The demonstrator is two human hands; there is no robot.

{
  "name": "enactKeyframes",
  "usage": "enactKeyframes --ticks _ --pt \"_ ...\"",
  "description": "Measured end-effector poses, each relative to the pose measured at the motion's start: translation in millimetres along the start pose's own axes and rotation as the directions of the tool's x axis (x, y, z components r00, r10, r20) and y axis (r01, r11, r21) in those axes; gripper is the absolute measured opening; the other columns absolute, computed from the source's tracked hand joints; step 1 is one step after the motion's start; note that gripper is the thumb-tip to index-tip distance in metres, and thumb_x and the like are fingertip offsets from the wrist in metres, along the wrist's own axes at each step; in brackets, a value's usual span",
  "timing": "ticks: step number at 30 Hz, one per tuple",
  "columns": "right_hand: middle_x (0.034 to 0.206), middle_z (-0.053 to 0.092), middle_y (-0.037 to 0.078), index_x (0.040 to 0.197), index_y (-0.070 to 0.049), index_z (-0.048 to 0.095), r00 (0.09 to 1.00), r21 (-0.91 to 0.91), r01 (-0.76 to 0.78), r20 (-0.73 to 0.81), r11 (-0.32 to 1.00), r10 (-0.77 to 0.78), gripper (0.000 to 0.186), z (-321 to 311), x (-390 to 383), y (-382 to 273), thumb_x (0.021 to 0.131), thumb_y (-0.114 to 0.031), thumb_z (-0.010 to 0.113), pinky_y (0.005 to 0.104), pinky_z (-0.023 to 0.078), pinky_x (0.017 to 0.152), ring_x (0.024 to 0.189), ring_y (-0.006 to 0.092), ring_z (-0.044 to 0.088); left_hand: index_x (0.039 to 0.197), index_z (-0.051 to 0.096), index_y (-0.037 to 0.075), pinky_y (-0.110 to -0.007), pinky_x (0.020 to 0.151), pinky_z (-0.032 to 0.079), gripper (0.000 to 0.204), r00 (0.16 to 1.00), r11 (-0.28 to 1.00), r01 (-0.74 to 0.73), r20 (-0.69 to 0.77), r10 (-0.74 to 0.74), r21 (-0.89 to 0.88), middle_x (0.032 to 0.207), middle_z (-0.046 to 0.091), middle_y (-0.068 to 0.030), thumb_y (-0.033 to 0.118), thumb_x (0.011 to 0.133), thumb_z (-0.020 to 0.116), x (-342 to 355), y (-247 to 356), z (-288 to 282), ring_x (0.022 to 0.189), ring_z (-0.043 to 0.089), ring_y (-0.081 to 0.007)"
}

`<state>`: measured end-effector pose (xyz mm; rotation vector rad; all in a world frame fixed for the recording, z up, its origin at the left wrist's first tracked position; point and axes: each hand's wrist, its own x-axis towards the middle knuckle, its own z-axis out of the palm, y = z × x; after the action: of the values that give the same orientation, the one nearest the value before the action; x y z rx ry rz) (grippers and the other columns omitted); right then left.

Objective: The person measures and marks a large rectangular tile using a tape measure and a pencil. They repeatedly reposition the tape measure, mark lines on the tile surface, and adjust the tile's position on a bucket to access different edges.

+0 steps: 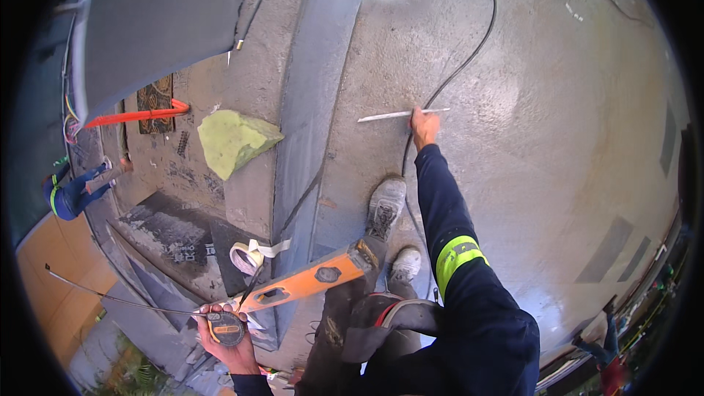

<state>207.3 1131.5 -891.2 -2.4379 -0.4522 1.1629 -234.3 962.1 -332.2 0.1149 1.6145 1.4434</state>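
My right hand [425, 126] reaches onto the wet-looking grey floor, fingers closed on a thin white strip [381, 116] beside a black cable [464, 66]. My left hand [235, 352], low in the view, grips a black-and-orange tape measure [224, 328], which partly hides its fingers. An orange spirit level [301, 286] slants from beside that hand toward my shoes; whether the hand holds it too I cannot tell. A roll of pale tape [246, 257] lies just above the level.
A grey metal strip [308, 103] runs along the floor's left side. Beyond it are a yellowish chunk [231, 139], dark sheets [169, 231], orange tubing [132, 116] and a grey panel [154, 22]. Other people appear at the far left [67, 194] and lower right [612, 367].
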Motion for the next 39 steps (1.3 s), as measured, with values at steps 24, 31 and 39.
enactKeyframes --ticks 24,31,39 --pt "0.086 0.077 0.020 0.110 0.007 0.073 0.381 -0.379 0.924 0.924 -0.044 0.038 0.046 -365.8 -565.0 -5.7 0.089 -0.033 0.082 0.0474 0.058 0.071 0.077 0.0295 0.073 0.101 0.083 0.006 -0.028 0.072 0.050 0.030 0.750 0.969 -0.022 -0.644 -0.147 -0.247 0.087 0.071 -0.0004 0.032 0.104 0.067 -510.0 78.6 -411.8 0.080 0.063 -0.0102" --pt "0.086 0.077 0.017 0.115 0.006 0.075 0.132 -0.117 0.982 0.986 -0.146 0.102 0.047 -85.0 -854.1 62.1 0.087 -0.031 0.085 0.0444 0.057 0.069 0.076 0.0250 0.071 0.101 0.083 0.007 -0.031 0.065 0.050 0.033 0.532 0.943 -0.065 -0.811 -0.243 -0.325 0.080 0.070 -0.0004 0.035 0.100 0.067 -575.6 64.2 -596.7 0.074 0.063 -0.0109" --pt "0.079 0.074 0.017 0.109 0.003 0.076 0.062 -0.008 0.979 0.964 -0.206 0.259 0.037 119.7 -1195.3 200.0 0.091 -0.029 0.078 0.0452 0.057 0.067 0.071 0.0276 0.071 0.106 0.084 0.010 -0.034 0.070 0.053 0.039 0.396 0.927 -0.097 -0.868 -0.299 -0.363 0.080 0.073 -0.0057 0.042 0.099 0.064 -589.6 128.9 -853.7 0.076 0.068 -0.0167"
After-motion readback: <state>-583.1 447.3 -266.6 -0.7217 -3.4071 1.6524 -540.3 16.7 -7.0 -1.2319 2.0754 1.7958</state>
